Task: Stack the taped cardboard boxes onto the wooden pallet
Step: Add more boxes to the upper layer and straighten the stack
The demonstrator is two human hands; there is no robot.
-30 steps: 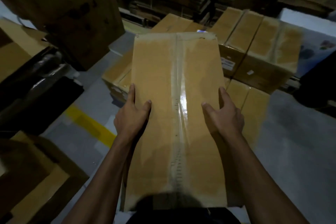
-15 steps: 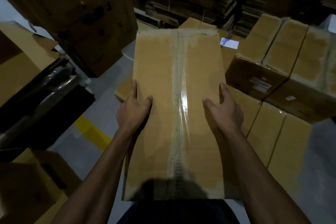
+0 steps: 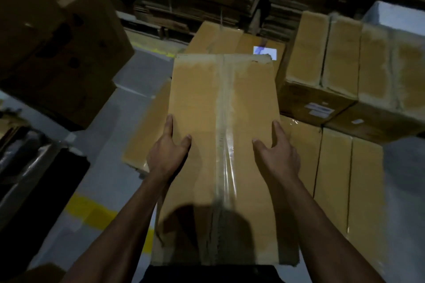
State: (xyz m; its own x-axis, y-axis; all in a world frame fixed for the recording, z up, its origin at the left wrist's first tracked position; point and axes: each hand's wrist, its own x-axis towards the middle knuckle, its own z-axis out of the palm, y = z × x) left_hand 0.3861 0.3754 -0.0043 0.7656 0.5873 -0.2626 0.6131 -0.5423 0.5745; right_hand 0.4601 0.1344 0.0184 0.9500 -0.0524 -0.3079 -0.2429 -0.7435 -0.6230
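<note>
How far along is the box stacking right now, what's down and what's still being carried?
Done: several brown taped cardboard boxes already lie in a lower layer, with more stacked boxes on top at the right. The pallet itself is hidden.

In hand: the left hand and right hand hold a long brown cardboard box with a clear tape seam by its sides.

Left: setting this box down on the stack.
</note>
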